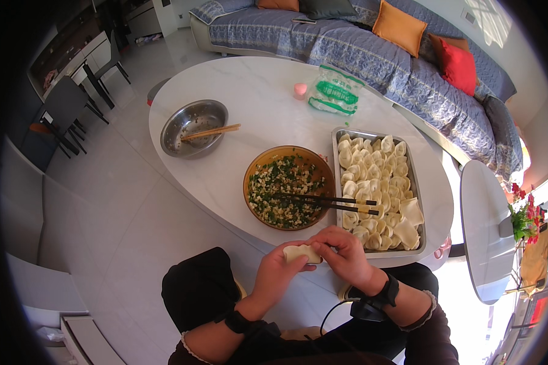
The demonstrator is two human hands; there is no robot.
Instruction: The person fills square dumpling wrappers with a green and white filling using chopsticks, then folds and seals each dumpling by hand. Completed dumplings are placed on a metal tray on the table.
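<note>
Just off the table's near edge, my left hand (278, 269) cradles a pale dough wrapper (301, 253), folded over. My right hand (342, 253) pinches its right end between thumb and fingers. Whether filling lies inside is hidden. Beyond my hands stands an amber bowl (251, 211) of chopped greens and pale crumbled bits. Black chopsticks (331, 198) rest in it, their handle ends reaching over the metal tray (421, 228) to the right. Rows of folded dumplings (372, 171) fill that tray, and several flat wrappers (407, 232) lie on its right near corner.
A steel bowl (171, 150) with wooden chopsticks (212, 132) stands at the left of the oval white table (228, 182). At the back are a clear plastic bag (333, 93) with green print and a small pink-capped container (300, 90). A covered sofa (347, 50) runs behind.
</note>
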